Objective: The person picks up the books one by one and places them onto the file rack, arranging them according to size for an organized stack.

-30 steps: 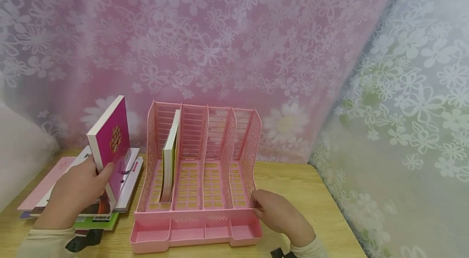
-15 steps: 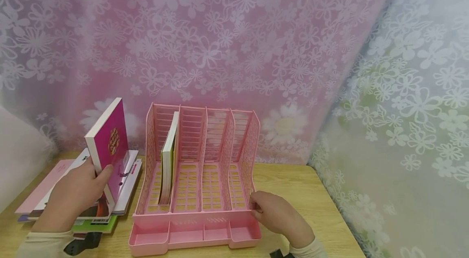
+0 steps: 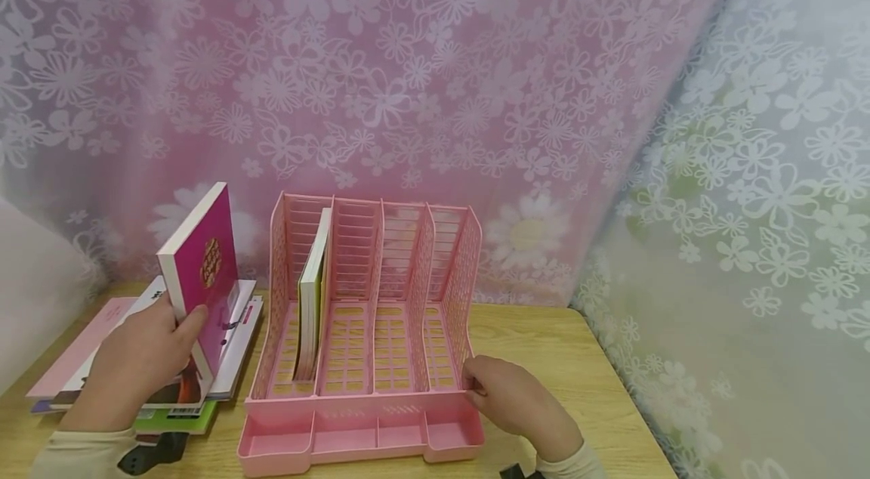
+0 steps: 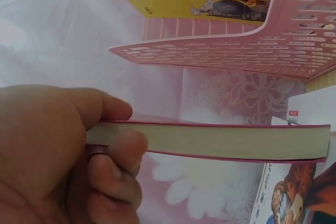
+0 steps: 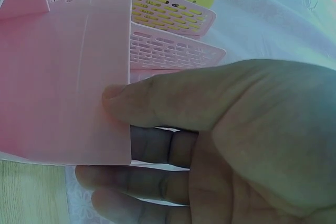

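My left hand (image 3: 146,347) grips a magenta book (image 3: 212,260) by its near edge, thumb on the cover and fingers round the other side. The book stands upright over a pile of books and leans a little. In the left wrist view its cream page edge (image 4: 236,141) runs between thumb and fingers. My right hand (image 3: 519,400) pinches the front right corner of a pink desk organizer (image 3: 363,405), the thumb on one face and the fingers behind the wall. A yellow-green book (image 3: 313,298) stands in the organizer's leftmost slot.
Several flat books (image 3: 84,343) lie piled left of the organizer, partly under my left hand. Shallow trays (image 3: 401,434) run along the organizer's front. The wooden table (image 3: 550,335) ends at a flowered curtain (image 3: 530,124) behind and at the right.
The view tips slightly, so the organizer and books sit a little lower in the picture. Both hands keep their hold; the magenta book stays almost still.
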A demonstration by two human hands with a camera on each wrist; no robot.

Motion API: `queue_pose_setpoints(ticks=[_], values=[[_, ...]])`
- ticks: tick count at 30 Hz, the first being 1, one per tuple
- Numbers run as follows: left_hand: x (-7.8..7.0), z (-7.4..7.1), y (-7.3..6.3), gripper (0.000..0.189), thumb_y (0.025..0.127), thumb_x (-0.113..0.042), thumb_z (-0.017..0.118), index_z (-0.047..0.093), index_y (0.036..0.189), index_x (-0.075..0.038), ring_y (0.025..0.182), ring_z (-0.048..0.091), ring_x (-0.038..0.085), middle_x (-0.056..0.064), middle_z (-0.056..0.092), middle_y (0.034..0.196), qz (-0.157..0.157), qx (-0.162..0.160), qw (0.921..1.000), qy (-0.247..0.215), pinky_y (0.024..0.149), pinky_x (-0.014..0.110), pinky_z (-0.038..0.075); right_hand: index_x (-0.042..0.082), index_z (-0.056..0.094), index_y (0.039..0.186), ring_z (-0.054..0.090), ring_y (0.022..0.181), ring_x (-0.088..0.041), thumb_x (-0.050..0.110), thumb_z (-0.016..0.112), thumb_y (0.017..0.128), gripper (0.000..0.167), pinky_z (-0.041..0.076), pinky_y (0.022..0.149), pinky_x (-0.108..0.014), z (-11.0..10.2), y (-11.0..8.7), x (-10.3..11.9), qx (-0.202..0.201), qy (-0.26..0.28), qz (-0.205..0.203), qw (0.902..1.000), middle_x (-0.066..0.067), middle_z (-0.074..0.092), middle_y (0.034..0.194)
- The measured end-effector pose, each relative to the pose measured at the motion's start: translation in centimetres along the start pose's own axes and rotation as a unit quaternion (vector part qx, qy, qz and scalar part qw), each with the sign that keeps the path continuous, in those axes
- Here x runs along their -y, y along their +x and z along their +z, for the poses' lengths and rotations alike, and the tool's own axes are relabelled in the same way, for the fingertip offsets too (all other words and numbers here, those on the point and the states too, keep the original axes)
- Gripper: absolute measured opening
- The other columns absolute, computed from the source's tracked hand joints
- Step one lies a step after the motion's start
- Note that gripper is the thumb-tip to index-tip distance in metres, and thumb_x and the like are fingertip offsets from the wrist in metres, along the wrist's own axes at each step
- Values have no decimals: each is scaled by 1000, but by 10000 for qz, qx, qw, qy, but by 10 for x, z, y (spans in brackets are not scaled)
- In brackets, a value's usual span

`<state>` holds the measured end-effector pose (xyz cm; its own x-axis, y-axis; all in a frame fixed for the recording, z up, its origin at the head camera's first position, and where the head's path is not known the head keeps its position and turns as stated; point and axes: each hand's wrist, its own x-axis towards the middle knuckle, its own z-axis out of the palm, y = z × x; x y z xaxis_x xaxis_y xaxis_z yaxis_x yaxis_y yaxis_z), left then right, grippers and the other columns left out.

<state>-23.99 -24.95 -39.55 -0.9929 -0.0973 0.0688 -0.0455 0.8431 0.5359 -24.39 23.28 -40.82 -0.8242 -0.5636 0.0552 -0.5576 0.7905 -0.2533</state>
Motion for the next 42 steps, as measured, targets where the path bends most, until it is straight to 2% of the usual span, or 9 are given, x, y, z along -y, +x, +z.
queue_pose_setpoints(ticks=[4, 7, 12, 18, 22, 28, 31, 36, 42], values=[[2, 1, 2, 63, 108, -41, 48, 41, 143, 11, 74, 70, 32, 37, 66, 111, -11, -33, 10000, 28, 61, 54, 55, 20, 56, 83, 42, 66, -3, 12, 74, 94, 23, 39, 61, -25, 0, -1, 0, -22, 24, -6, 10000, 13, 45, 74], [2, 2, 2, 65, 107, -43, 47, 41, 143, 11, 77, 69, 35, 38, 65, 115, -32, -167, 9999, 17, 61, 55, 54, 20, 56, 83, 42, 66, -3, 12, 75, 94, 23, 39, 61, -26, 0, -1, 0, -44, 5, -15, 10000, 13, 45, 74], [-3, 4, -3, 61, 107, -42, 49, 44, 141, 9, 84, 67, 45, 39, 63, 121, 12, -833, 9965, -51, 57, 54, 52, 19, 55, 83, 42, 66, -3, 14, 75, 94, 23, 39, 61, -26, -1, -1, 0, -20, -21, -7, 10000, 13, 45, 74], [-16, -3, -15, 59, 108, -43, 46, 51, 132, 11, 57, 53, 24, 30, 71, 95, 106, -1370, 9902, -246, 46, 37, 37, 19, 55, 83, 42, 66, -3, 14, 75, 94, 23, 39, 61, -26, -2, 0, 1, -34, -48, 14, 10000, 13, 45, 73], [-26, -8, -23, 55, 108, -41, 48, 59, 123, 11, 55, 47, 23, 18, 69, 75, 263, -1707, 9847, -232, 45, 37, 33, 19, 57, 83, 42, 66, -3, 15, 76, 93, 22, 40, 61, -26, -2, 0, 2, -51, -68, 18, 10000, 13, 46, 73], [-39, -13, -36, 50, 108, -36, 49, 59, 123, 11, 53, 41, 22, 8, 63, 66, 553, -2046, 9762, -453, 45, 36, 30, 19, 57, 82, 42, 65, -3, 16, 76, 93, 22, 40, 61, -26, -2, 0, 2, -34, -88, 45, 9999, 13, 47, 73], [-45, -14, -41, 46, 107, -33, 51, 60, 124, 9, 52, 39, 19, 12, 64, 71, 666, -2267, 9692, -690, 45, 34, 30, 19, 57, 82, 42, 65, -3, 17, 76, 93, 22, 39, 61, -26, -2, 0, 2, -40, -92, 60, 9999, 13, 47, 73], [-54, -15, -48, 42, 105, -24, 56, 57, 137, 5, 47, 36, 13, 28, 69, 102, 1018, -2672, 9512, -1161, 41, 31, 27, 20, 57, 82, 42, 65, -4, 17, 76, 93, 23, 39, 60, -26, -1, 0, 2, -42, -124, 74, 9999, 13, 46, 72], [-62, -14, -52, 40, 101, -12, 62, 57, 139, 1, 57, 44, 5, 23, 69, 108, 1628, -2969, 9273, -1598, 47, 23, 32, 20, 56, 81, 42, 65, -4, 17, 76, 94, 23, 39, 61, -26, -1, 0, 1, -9, -111, 112, 9999, 13, 46, 72]])
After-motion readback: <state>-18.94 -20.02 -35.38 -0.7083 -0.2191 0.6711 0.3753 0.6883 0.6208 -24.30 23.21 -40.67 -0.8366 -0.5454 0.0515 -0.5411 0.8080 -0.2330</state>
